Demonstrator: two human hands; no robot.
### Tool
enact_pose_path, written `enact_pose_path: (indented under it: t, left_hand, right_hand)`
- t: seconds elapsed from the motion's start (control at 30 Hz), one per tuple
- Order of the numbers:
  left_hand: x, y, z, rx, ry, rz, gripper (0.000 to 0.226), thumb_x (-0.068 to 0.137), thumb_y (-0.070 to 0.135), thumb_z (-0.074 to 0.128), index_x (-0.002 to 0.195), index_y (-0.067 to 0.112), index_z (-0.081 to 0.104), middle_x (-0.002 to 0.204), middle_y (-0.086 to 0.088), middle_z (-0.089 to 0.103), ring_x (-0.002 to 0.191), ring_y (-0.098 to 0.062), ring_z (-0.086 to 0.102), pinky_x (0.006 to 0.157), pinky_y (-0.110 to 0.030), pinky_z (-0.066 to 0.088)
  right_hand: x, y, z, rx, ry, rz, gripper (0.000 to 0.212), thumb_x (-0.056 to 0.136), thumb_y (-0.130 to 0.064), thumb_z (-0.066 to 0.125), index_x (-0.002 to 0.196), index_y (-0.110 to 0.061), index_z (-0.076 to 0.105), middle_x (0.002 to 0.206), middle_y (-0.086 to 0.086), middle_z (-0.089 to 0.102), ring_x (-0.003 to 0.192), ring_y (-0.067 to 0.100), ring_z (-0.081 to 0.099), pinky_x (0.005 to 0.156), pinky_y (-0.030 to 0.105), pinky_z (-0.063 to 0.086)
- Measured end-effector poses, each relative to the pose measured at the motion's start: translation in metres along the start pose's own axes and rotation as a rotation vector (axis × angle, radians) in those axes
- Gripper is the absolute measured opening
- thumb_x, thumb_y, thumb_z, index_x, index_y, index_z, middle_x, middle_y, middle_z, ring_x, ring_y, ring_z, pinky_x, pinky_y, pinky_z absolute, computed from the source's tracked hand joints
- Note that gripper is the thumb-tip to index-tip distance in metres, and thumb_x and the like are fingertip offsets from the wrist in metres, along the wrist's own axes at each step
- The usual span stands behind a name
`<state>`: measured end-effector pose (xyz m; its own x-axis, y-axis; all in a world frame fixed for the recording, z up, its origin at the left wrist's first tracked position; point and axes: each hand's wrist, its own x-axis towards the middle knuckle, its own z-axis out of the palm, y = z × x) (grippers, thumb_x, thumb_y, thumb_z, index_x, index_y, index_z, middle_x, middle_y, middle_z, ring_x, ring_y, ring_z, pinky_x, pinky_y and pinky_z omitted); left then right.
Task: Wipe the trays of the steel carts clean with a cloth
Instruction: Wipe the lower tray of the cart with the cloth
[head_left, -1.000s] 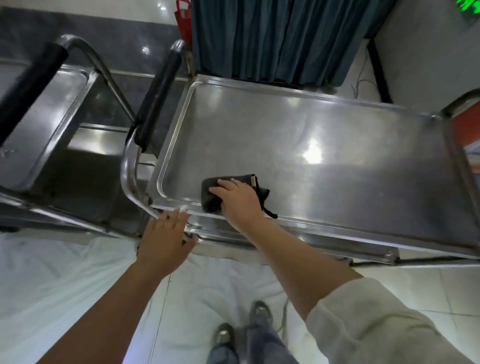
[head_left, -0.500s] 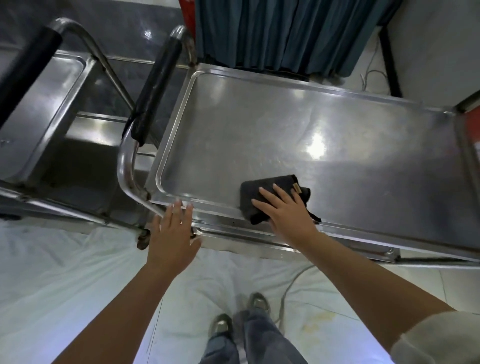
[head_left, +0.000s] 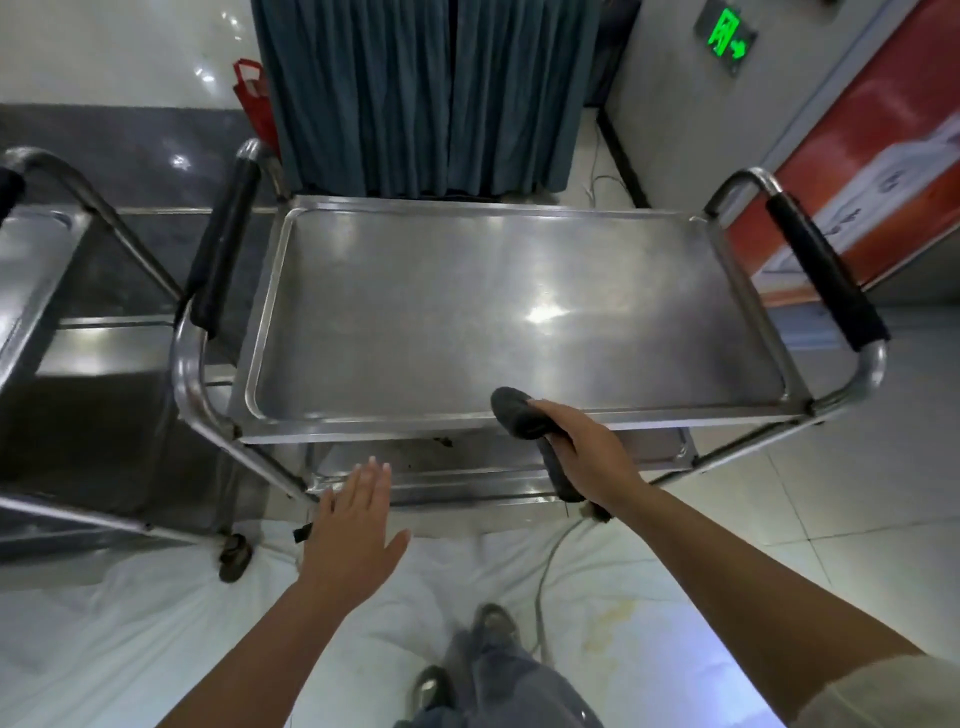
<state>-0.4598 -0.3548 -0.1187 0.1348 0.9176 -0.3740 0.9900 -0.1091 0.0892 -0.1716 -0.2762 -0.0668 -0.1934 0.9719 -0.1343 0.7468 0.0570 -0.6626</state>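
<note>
The hands are apart, the left hand (head_left: 358, 525) flat and empty before the cart (head_left: 524, 415), whose hard, slick steel tray (head_left: 467, 312) looks wiped, while the right hand (head_left: 587, 452) clutches the soft, limp dark cloth (head_left: 519, 418) bunched at the tray's near rim.

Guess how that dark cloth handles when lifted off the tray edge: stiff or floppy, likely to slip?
Likely floppy: the dark cloth bulges over the top tray rim and a tail droops below the right hand. Probably light, since curled fingers alone carry it. Its matte, fuzzy look suggests decent grip, so slipping seems unlikely.
</note>
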Motion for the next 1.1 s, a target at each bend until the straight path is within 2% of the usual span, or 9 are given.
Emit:
enact_pose_path:
  t: [0.1, 0.2, 0.3, 0.4, 0.7, 0.83, 0.9, 0.97, 1.1]
  left_hand:
    - [-0.001, 0.01, 0.001, -0.005, 0.005, 0.087, 0.077, 0.098, 0.055, 0.027, 0.152, 0.016, -0.011, 0.161, -0.006, -0.015, 0.149, -0.022, -0.011, 0.121, -0.042, 0.0]
    - [-0.005, 0.015, 0.003, 0.005, -0.03, 0.146, 0.075, 0.098, 0.055, 0.028, 0.153, 0.018, -0.008, 0.162, -0.005, -0.012, 0.149, -0.021, -0.008, 0.121, -0.044, 0.007]
    - [-0.009, 0.017, 0.005, 0.016, -0.047, 0.156, 0.075, 0.098, 0.057, 0.029, 0.154, 0.019, -0.004, 0.162, -0.003, -0.007, 0.149, -0.02, -0.004, 0.121, -0.044, 0.007]
    - [-0.005, 0.014, 0.011, 0.044, -0.076, 0.157, 0.075, 0.097, 0.057, 0.028, 0.154, 0.02, -0.003, 0.163, -0.001, -0.003, 0.149, -0.018, -0.002, 0.121, -0.046, 0.009]
    - [0.032, 0.022, 0.049, 0.084, -0.115, 0.112, 0.074, 0.097, 0.058, 0.026, 0.154, 0.018, -0.001, 0.163, -0.005, 0.003, 0.149, -0.021, 0.005, 0.121, -0.044, 0.009]
    - [0.064, 0.027, 0.08, 0.039, -0.14, 0.089, 0.073, 0.097, 0.057, 0.027, 0.155, 0.019, 0.001, 0.163, -0.006, 0.002, 0.149, -0.024, 0.005, 0.12, -0.046, 0.01]
    - [0.084, 0.028, 0.101, 0.046, -0.155, 0.075, 0.073, 0.097, 0.057, 0.026, 0.154, 0.02, -0.002, 0.163, -0.005, -0.002, 0.149, -0.023, 0.001, 0.12, -0.046, 0.008]
    - [0.103, 0.025, 0.125, 0.038, -0.145, 0.057, 0.074, 0.097, 0.059, 0.024, 0.154, 0.022, -0.007, 0.162, -0.005, -0.006, 0.149, -0.021, -0.003, 0.121, -0.044, 0.005]
    - [0.132, 0.013, 0.18, 0.046, -0.079, 0.003, 0.076, 0.096, 0.061, 0.019, 0.153, 0.021, -0.01, 0.162, -0.004, -0.009, 0.149, -0.02, -0.007, 0.121, -0.043, 0.003]
  right_hand:
    - [-0.031, 0.005, -0.013, 0.068, 0.035, 0.075, 0.039, 0.1, -0.017, 0.045, 0.133, -0.036, 0.051, 0.12, -0.007, 0.063, 0.109, 0.015, 0.058, 0.094, 0.034, 0.048]
    - [-0.067, 0.016, -0.014, 0.051, 0.067, 0.142, 0.039, 0.099, -0.015, 0.045, 0.134, -0.033, 0.052, 0.118, -0.005, 0.065, 0.107, 0.016, 0.06, 0.09, 0.034, 0.049]
    - [-0.095, 0.033, -0.009, -0.001, 0.079, 0.232, 0.041, 0.098, -0.015, 0.047, 0.136, -0.032, 0.051, 0.119, -0.001, 0.066, 0.104, 0.019, 0.063, 0.088, 0.034, 0.049]
    - [-0.105, 0.047, -0.004, -0.037, 0.071, 0.26, 0.042, 0.098, -0.015, 0.046, 0.134, -0.035, 0.05, 0.112, 0.0, 0.068, 0.096, 0.02, 0.064, 0.078, 0.033, 0.049]
    - [-0.055, 0.11, 0.03, -0.044, 0.132, 0.358, 0.043, 0.1, -0.015, 0.042, 0.139, -0.03, 0.047, 0.117, 0.003, 0.064, 0.086, 0.018, 0.057, 0.07, 0.026, 0.039]
    - [-0.014, 0.151, 0.065, -0.085, 0.15, 0.363, 0.04, 0.099, -0.014, 0.042, 0.138, -0.021, 0.047, 0.116, 0.009, 0.062, 0.094, 0.03, 0.062, 0.069, 0.027, 0.038]
    - [0.011, 0.172, 0.085, -0.111, 0.167, 0.323, 0.041, 0.099, -0.013, 0.044, 0.14, -0.019, 0.047, 0.123, 0.012, 0.061, 0.1, 0.036, 0.062, 0.074, 0.031, 0.044]
    - [0.037, 0.192, 0.109, -0.121, 0.182, 0.316, 0.044, 0.099, -0.013, 0.045, 0.142, -0.025, 0.045, 0.133, 0.008, 0.057, 0.106, 0.033, 0.061, 0.085, 0.032, 0.046]
    - [0.082, 0.227, 0.167, -0.117, 0.163, 0.207, 0.044, 0.097, -0.01, 0.048, 0.14, -0.02, 0.048, 0.135, 0.009, 0.057, 0.116, 0.032, 0.057, 0.101, 0.038, 0.045]
